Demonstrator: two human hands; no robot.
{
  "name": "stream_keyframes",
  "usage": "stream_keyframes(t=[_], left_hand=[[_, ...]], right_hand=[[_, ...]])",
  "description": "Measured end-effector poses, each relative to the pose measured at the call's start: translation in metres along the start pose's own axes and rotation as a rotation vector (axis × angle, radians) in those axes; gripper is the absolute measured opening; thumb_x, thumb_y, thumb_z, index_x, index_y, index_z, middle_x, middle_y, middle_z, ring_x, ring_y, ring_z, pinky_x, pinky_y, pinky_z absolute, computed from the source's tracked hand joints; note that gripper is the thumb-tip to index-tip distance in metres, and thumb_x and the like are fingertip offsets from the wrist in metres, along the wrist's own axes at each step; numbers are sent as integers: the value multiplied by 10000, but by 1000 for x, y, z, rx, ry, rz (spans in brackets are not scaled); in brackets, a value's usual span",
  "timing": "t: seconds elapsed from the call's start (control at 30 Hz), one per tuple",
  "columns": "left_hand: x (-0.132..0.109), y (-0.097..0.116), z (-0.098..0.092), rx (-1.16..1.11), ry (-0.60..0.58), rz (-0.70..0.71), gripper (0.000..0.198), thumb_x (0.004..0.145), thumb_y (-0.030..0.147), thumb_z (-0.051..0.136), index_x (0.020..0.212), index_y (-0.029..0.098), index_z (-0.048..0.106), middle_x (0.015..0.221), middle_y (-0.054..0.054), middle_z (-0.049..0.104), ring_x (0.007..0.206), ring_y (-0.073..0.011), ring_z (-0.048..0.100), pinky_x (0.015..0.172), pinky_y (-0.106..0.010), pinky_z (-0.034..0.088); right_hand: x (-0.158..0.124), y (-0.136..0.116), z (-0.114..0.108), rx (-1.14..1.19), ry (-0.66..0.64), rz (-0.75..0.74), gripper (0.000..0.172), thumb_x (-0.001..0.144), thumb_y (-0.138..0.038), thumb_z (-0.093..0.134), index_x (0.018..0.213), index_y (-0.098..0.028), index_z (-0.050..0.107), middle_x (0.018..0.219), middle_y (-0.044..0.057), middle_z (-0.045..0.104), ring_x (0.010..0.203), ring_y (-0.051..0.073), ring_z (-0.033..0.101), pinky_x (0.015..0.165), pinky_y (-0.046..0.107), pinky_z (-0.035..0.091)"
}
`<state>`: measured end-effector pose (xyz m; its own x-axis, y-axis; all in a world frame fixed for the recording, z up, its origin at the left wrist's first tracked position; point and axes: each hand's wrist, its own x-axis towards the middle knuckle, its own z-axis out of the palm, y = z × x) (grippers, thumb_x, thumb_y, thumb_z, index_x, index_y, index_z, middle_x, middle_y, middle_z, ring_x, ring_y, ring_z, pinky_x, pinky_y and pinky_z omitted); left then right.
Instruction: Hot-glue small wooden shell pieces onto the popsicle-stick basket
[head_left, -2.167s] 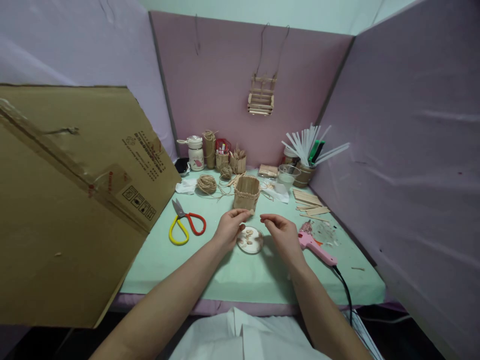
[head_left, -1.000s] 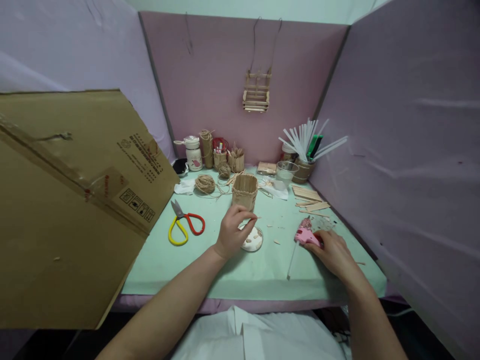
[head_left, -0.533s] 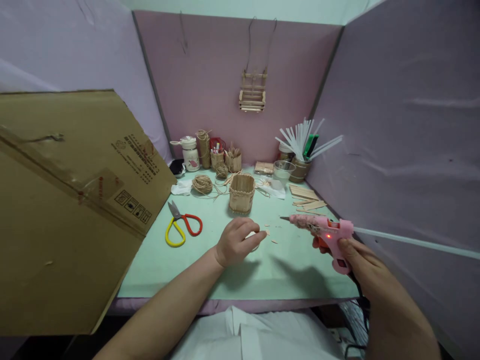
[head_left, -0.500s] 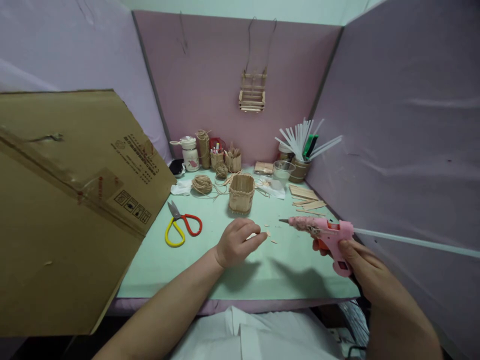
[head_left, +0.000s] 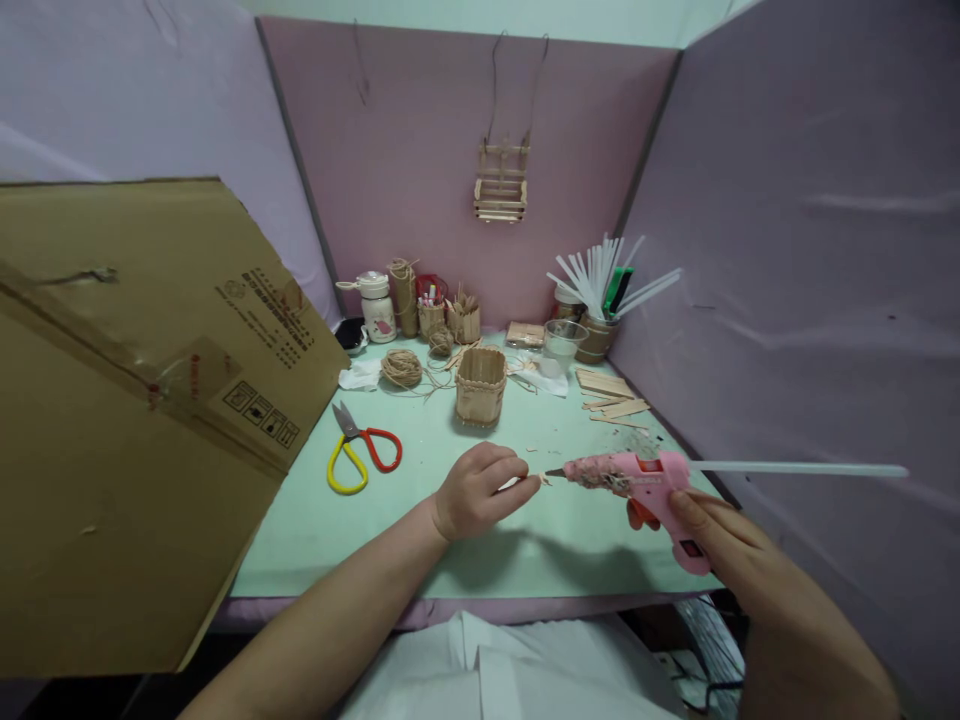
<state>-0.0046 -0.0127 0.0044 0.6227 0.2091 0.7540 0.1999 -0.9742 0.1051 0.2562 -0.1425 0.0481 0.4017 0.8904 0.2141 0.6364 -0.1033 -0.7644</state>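
Glue gun (head_left: 664, 490): As my head view shows, it sits crosswise in my right hand (head_left: 720, 525)'s grip, nozzle (head_left: 555, 472) pointing left.
Chip (head_left: 545, 480): pinched by my left hand (head_left: 480, 490) at the nozzle; whether touching, I can't tell.
Basket (head_left: 481, 395): upright on the table (head_left: 300, 530) beyond my left hand, the nearer one.
Cardboard (head_left: 150, 480): print too small to read.

Glue gun, pink plastic, barrel crusted (head_left: 626, 476): first lying on the green-covered bench (head_left: 337, 540), now raised in my right hand (head_left: 716, 525), its nozzle brought leftward to the small pale wood chip (head_left: 545, 480); contact unclear. Glue stick, long, translucent white (head_left: 795, 467): slanting out of frame a moment ago, now nearly level, end visible. My left hand (head_left: 478, 492): shifted nearer me, away from the square wooden-slat box (head_left: 481, 392). Round white dish (head_left: 511, 483): formerly exposed, now mostly behind that hand.
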Motion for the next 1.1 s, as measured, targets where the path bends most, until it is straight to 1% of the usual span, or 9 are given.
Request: stream_keyframes(t=[0.13, 0.3, 0.4, 0.5, 0.63, 0.73, 0.87, 1.0, 1.1], left_hand=[[0, 1, 1, 71, -17, 24, 178, 876, 189, 524, 894, 248, 691, 847, -62, 696, 817, -167, 632, 728, -323, 502], [0, 0, 1, 148, 110, 146, 142, 846, 151, 574, 909, 235, 670, 849, -52, 694, 834, -164, 630, 733, -311, 498], [2, 0, 2, 211, 184, 207, 118, 831, 140, 599, 908, 213, 649, 840, -39, 685, 829, -154, 625, 718, -297, 504], [3, 0, 3, 220, 230, 234, 125, 812, 131, 627, 925, 184, 628, 824, -34, 673, 824, -148, 615, 702, -289, 509], [3, 0, 3, 217, 230, 233, 153, 803, 129, 640, 947, 174, 615, 833, -36, 666, 838, -146, 607, 711, -285, 509], [3, 1, 3, 218, 231, 238, 159, 798, 126, 646, 948, 168, 612, 828, -39, 664, 827, -148, 607, 709, -286, 507], [3, 1, 3, 216, 229, 236, 160, 806, 129, 637, 955, 177, 608, 829, -37, 665, 834, -149, 612, 710, -286, 506], [3, 1, 3, 219, 224, 237, 171, 795, 127, 650, 955, 172, 608, 828, -37, 669, 833, -153, 613, 710, -289, 509], [3, 1, 2, 223, 225, 234, 156, 802, 130, 644, 948, 173, 607, 827, -36, 671, 830, -151, 615, 704, -287, 512]], right_hand=[[1, -7, 0, 9, -141, 94, 473, 697, -675, 509, 690, -272, 756, 872, 55, 741, 768, 234, 680, 559, 256, 550], [0, -11, 1, 25, -204, 91, 476, 725, -673, 492, 704, -273, 751, 813, 51, 733, 698, 216, 667, 534, 242, 536], [-1, -13, -1, 3, -192, 98, 482, 743, -663, 494, 743, -257, 754, 852, 42, 736, 743, 211, 671, 566, 227, 541], [-4, -15, -2, -4, -222, 90, 468, 759, -646, 501, 759, -250, 752, 871, 28, 734, 784, 201, 667, 611, 206, 543], [-4, -18, -4, 15, -230, 80, 461, 770, -646, 496, 763, -261, 749, 853, 18, 734, 757, 190, 667, 605, 201, 539], [-3, -21, -4, 20, -256, 43, 469, 769, -654, 490, 724, -260, 742, 779, 20, 724, 690, 187, 655, 557, 212, 531], [-3, -27, -4, 27, -277, 39, 493, 770, -668, 468, 683, -256, 724, 720, 25, 705, 634, 184, 633, 549, 225, 528], [-4, -25, -4, 27, -278, 18, 485, 770, -669, 469, 690, -262, 720, 705, 25, 697, 632, 186, 627, 562, 228, 526], [-3, -22, -4, 31, -297, 47, 495, 760, -684, 470, 689, -262, 719, 705, 26, 699, 618, 191, 626, 535, 239, 520]])
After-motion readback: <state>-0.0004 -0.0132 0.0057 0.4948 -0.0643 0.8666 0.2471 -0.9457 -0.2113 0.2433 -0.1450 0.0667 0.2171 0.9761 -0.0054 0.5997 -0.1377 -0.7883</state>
